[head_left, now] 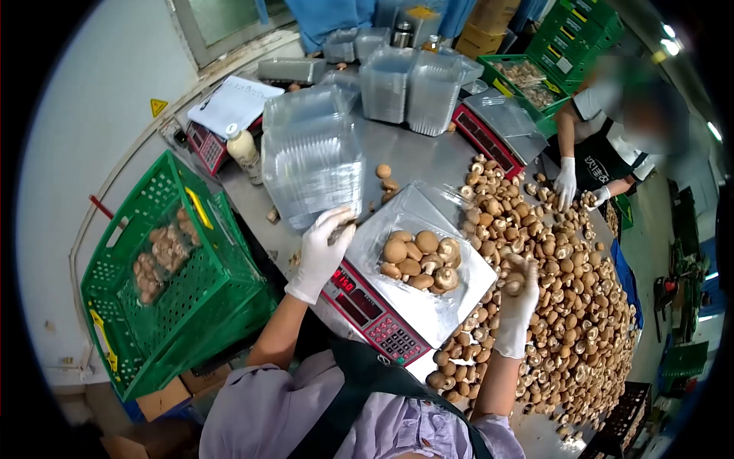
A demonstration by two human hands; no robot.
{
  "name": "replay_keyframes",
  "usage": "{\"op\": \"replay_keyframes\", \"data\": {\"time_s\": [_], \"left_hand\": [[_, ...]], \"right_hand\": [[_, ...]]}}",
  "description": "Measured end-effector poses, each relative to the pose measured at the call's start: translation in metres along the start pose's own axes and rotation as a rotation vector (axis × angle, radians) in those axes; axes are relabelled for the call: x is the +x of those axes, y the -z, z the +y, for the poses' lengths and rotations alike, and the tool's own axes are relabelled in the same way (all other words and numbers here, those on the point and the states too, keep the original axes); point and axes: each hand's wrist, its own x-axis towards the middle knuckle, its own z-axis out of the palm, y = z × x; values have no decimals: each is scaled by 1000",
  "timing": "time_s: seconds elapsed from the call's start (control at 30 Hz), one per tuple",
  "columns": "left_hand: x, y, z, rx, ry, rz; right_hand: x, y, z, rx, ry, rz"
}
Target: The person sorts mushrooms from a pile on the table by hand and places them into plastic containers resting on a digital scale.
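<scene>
My gloved left hand is at the left edge of the scale, beside the stack of clear plastic trays. Its fingers are curled, and a dark spot between them is too small to make out. On the scale's plate rests a clear tray holding several brown mushrooms. The red display reads what looks like 0150. My gloved right hand is over the mushroom pile, its fingers closed around a mushroom.
A green crate with packed mushrooms stands at left. Behind are more tray stacks, a bottle, a clipboard and a second scale. Across the pile, a co-worker's gloved hands touch mushrooms.
</scene>
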Motion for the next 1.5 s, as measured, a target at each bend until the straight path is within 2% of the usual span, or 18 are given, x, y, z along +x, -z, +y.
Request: {"op": "replay_keyframes", "data": {"time_s": [0.03,0.07,0.1,0.17,0.2,0.37,0.6,0.7,0.77,0.8,0.9,0.93,1.03,1.1,1.13,1.23,1.37,1.5], "left_hand": [[2,2,-2,-9,12,-1],[2,2,-5,-51,38,2],[3,2,-8,-106,59,6],[5,0,-15,-225,136,-23],[5,0,-14,-276,172,-34],[10,-7,-19,-316,207,-81],[20,-24,-26,-405,309,-211],[22,-35,-24,-411,335,-257],[22,-38,-22,-420,339,-279],[22,-39,-20,-420,360,-289],[25,-42,-20,-392,361,-323],[25,-43,-23,-405,372,-319],[33,-40,-18,-362,413,-374],[42,-43,-8,-449,574,-399],[48,-48,-16,-472,581,-454],[65,-58,-11,-456,654,-473],[86,-79,-23,-540,722,-593],[91,-96,-22,-627,740,-493]], "right_hand": [[-3,-2,-2,155,-89,190],[-9,-5,-9,188,-166,220],[-6,18,-2,267,-199,-19],[5,58,25,310,-176,-271],[-4,46,24,212,-159,-109],[-23,29,32,89,-53,-208],[-41,-19,39,-466,440,-241],[-32,-44,52,-808,926,-412],[-32,-54,54,-1342,923,-586],[-33,-57,54,-1424,1007,-596],[-37,-47,48,-1389,922,-460],[-34,-37,46,-1220,847,-448],[-29,-5,43,-1018,789,-244],[-29,17,39,-936,631,-146],[-32,25,36,-974,578,-105],[-40,37,33,-791,335,-29],[-37,59,48,-769,342,-23],[-46,48,45,-761,308,-50]]}}
